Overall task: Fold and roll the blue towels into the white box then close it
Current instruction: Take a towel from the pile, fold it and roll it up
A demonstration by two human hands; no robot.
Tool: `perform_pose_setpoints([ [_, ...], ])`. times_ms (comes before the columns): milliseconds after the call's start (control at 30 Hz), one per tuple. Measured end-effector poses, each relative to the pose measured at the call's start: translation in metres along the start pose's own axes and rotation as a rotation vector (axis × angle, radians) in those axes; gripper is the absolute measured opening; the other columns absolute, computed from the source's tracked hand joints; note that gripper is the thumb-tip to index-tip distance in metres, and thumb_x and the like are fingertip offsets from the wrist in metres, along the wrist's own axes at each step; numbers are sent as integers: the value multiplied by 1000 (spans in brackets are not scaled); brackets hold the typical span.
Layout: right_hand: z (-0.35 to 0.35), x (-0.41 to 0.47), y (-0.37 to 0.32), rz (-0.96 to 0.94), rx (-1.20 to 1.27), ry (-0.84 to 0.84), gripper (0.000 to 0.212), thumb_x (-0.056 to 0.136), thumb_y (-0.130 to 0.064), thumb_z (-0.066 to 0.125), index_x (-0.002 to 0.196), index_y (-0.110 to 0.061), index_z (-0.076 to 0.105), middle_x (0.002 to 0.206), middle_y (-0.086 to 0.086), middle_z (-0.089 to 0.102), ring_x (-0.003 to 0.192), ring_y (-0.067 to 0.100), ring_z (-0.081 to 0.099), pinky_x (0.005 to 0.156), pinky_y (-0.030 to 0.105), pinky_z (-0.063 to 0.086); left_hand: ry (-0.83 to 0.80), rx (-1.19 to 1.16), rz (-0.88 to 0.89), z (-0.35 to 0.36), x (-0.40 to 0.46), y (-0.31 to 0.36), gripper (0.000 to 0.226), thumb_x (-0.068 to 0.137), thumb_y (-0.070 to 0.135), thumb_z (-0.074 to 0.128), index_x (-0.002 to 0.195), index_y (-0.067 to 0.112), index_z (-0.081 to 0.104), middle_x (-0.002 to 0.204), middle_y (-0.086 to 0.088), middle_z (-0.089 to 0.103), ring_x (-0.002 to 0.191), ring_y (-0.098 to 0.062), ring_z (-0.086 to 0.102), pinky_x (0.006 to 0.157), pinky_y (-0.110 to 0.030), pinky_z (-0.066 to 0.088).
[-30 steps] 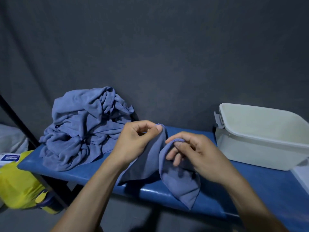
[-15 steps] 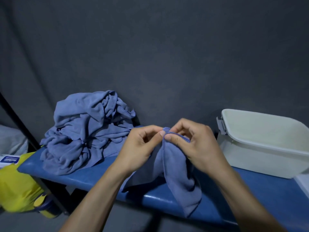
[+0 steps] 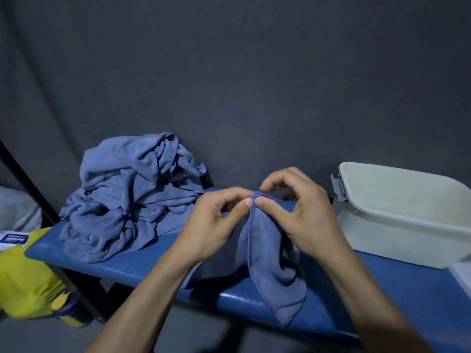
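A small blue towel (image 3: 275, 271) hangs above the blue bench (image 3: 142, 268), its lower corner drooping past the front edge. My left hand (image 3: 214, 222) and my right hand (image 3: 298, 212) pinch its top edge at the same spot, thumbs almost touching. A heap of crumpled blue towels (image 3: 132, 200) lies on the bench's left end. The white box (image 3: 407, 215) stands open on the right end, with a grey latch (image 3: 339, 187) on its left side. I see nothing inside the part of the box that shows.
A dark grey fabric wall stands behind the bench. A yellow bag (image 3: 25, 281) and a white packet (image 3: 12, 239) sit low at the left beside a black slanted pole (image 3: 30, 184). A pale lid edge (image 3: 462, 276) shows at the far right.
My right hand has come up from the towel's folds to the top edge next to my left hand. Both now pinch the same corner, and the towel hangs longer.
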State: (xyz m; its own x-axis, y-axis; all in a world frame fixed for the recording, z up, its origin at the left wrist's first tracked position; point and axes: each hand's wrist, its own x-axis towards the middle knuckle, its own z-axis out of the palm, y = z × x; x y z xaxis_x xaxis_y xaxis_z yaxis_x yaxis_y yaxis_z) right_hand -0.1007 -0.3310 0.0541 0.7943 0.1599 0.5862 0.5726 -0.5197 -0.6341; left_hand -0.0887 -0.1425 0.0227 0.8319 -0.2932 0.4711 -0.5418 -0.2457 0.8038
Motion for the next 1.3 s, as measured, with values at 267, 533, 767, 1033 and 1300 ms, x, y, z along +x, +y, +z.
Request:
perform_pose_setpoints([
  [267, -14, 4, 0, 18, -11, -70, 5, 92, -22, 70, 87, -24, 68, 84, -12, 71, 85, 9, 69, 82, 39, 55, -49, 29, 72, 3, -2, 4, 21, 102, 22, 61, 121, 29, 67, 94, 1, 73, 82, -27, 68, 72, -54, 53],
  [533, -36, 13, -17, -26, -11, 299, 7, 95, -18, 68, 90, -18, 63, 82, -12, 65, 77, 5, 63, 70, 17, 45, 44, 157, 145, 2, -2, 10, 27, 93, -7, 59, 89, 19, 66, 85, 6, 64, 74, -21, 61, 66, -34, 46],
  [767, -31, 11, -24, -48, -67, 275, 8, 92, -18, 69, 87, -19, 64, 81, -11, 66, 80, 10, 65, 71, 20, 48, -123, 116, 91, 17, -7, 17, 30, 93, 31, 51, 80, 7, 62, 83, 1, 53, 79, -22, 55, 73, -41, 45],
  [1033, -59, 16, -12, -70, 81, 440, 6, 96, -12, 66, 92, -11, 63, 85, -10, 63, 78, -4, 57, 72, 12, 44, -210, 211, 19, -3, -5, 4, 46, 95, 40, 70, 62, 13, 52, 66, -2, 48, 57, -17, 45, 56, -35, 36],
  [1300, -83, 5, 22, 53, 375, 506, 12, 99, -15, 63, 93, -26, 60, 83, -11, 59, 75, 0, 53, 71, 18, 42, -390, -44, -139, -46, -13, 5, 39, 94, 17, 71, 65, -1, 53, 59, -4, 43, 56, -12, 40, 58, -21, 34],
])
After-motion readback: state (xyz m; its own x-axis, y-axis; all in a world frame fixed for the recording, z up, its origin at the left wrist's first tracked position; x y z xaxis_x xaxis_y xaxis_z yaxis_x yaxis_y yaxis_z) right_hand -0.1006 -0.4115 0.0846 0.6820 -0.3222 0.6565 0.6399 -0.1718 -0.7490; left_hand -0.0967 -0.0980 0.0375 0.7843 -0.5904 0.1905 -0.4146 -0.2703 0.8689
